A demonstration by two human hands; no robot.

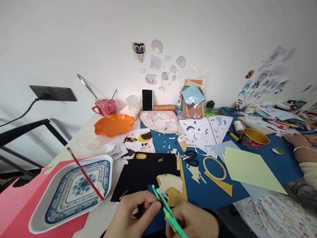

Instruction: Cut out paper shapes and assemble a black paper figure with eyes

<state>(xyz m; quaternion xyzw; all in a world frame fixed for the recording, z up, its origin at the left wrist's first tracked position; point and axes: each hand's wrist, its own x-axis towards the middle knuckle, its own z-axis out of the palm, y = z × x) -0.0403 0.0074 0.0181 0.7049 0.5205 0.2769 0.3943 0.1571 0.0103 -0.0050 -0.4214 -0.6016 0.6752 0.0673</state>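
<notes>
My left hand (137, 210) pinches a small dark piece (162, 204), perhaps black paper, between thumb and forefinger. My right hand (192, 219) is closed round a pair of green scissors (173, 220). The scissor blades are parted and point up and left, beside the left fingertips; whether they touch the dark piece I cannot tell. Just beyond my hands lies a sheet of black paper (146, 168). Cream and tan paper scraps (173, 183) rest on its near right corner. A second, black-handled pair of scissors (192, 158) lies behind its right edge.
On the left, a patterned tray (110, 172) with a red-handled brush (85, 175) stands near an orange dish (112, 124). A tape roll (224, 172), pale green paper (250, 168) and a gold-lined bowl (254, 142) are at right. Another person's hand (296, 140) rests at far right.
</notes>
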